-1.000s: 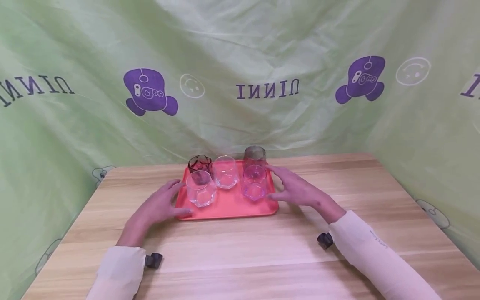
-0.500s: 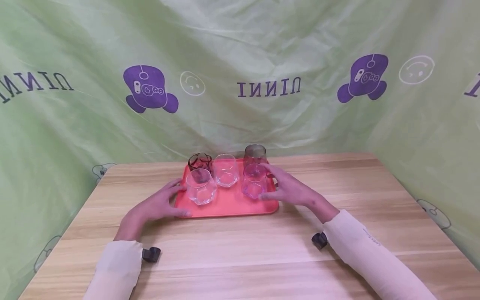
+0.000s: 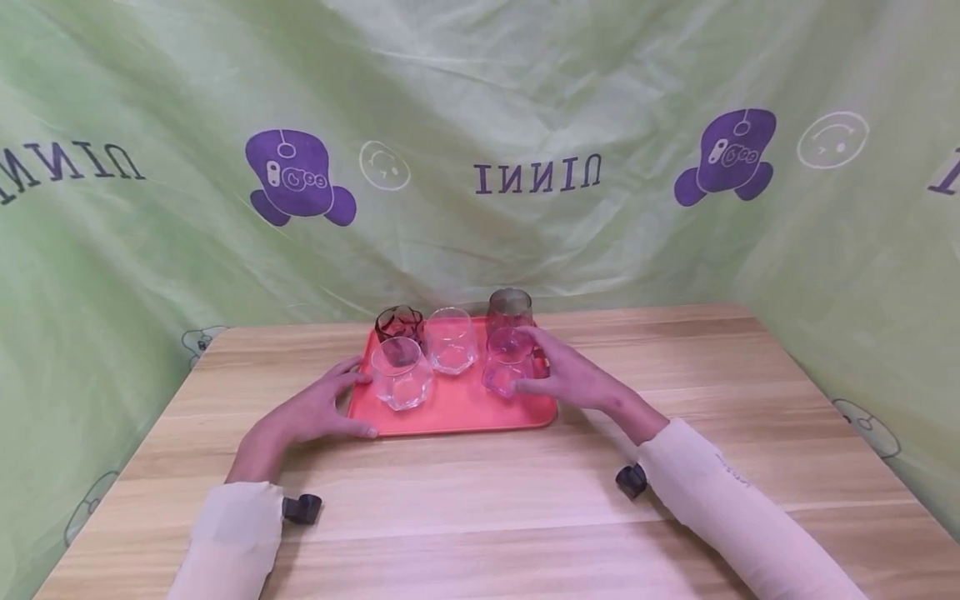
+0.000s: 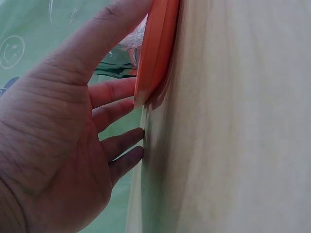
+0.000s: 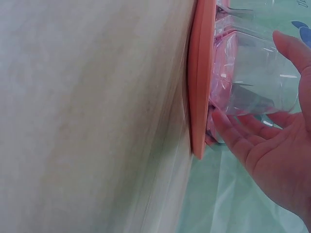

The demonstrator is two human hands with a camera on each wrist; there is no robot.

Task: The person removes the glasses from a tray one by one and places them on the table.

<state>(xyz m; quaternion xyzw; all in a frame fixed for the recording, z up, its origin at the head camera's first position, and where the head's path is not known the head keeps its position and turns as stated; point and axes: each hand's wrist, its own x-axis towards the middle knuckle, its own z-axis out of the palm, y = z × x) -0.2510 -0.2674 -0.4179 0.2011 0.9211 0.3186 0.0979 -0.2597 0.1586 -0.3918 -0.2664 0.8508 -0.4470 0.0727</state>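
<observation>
A pink glass tumbler (image 3: 501,371) stands at the right of the red tray (image 3: 465,421). My right hand (image 3: 573,371) is around it, thumb on its near side and fingers on its far right side. The right wrist view shows the tumbler (image 5: 252,77) between the thumb and fingers of that hand (image 5: 279,155). My left hand (image 3: 315,407) touches the tray's left edge with extended fingers, its thumb at the front left corner. In the left wrist view, two fingertips of the hand (image 4: 63,136) meet the tray's rim (image 4: 155,53); the other two are past its end.
Two clear tumblers, one at the front left (image 3: 402,383) and one in the middle (image 3: 452,350), share the tray with a dark tumbler (image 3: 400,323) and a tall smoky glass (image 3: 510,304). The wooden table (image 3: 465,517) ends at a green curtain (image 3: 450,242).
My right hand has moved left, its thumb and fingers coming around the pink tumbler. The left hand has shifted slightly closer against the tray's edge. The glasses and tray stay in place.
</observation>
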